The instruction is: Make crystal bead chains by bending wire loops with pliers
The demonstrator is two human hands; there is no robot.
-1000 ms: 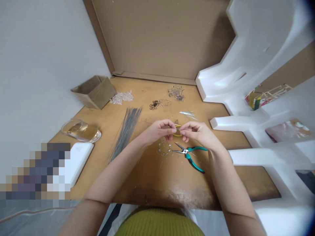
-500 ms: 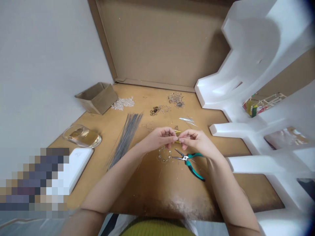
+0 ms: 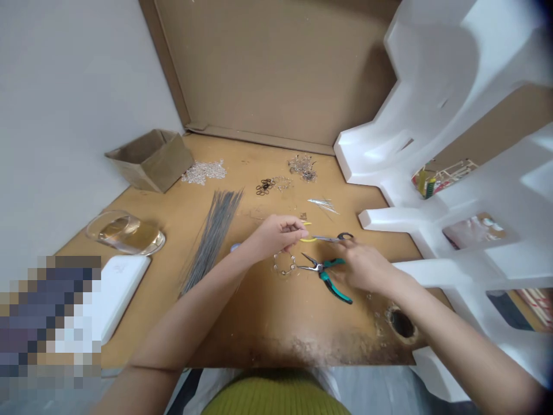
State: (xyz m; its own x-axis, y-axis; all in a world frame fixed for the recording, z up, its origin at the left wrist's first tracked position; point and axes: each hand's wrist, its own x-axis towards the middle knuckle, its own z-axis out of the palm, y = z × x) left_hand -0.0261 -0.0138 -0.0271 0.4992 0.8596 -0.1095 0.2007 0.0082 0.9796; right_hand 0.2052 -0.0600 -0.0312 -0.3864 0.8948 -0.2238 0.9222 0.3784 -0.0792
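Pinching with the left hand (image 3: 279, 235), and the scissors (image 3: 327, 238) point straight at it!
Thumb and finger meet by the yellow ring (image 3: 309, 240), whatever sits between them too fine to make out; a slack pinch could lose it. Over comes the question of the right hand (image 3: 367, 267): fingers at the scissors' black handle, but whether they're clamped there I can't tell. A hasty shove might nick the left fingertips. And look, the beaded wire ring (image 3: 284, 272) lies just on the near side of the left hand, the spread pliers (image 3: 322, 270) right beside it: a low sweep of the right hand could knock their tips in and bend it.
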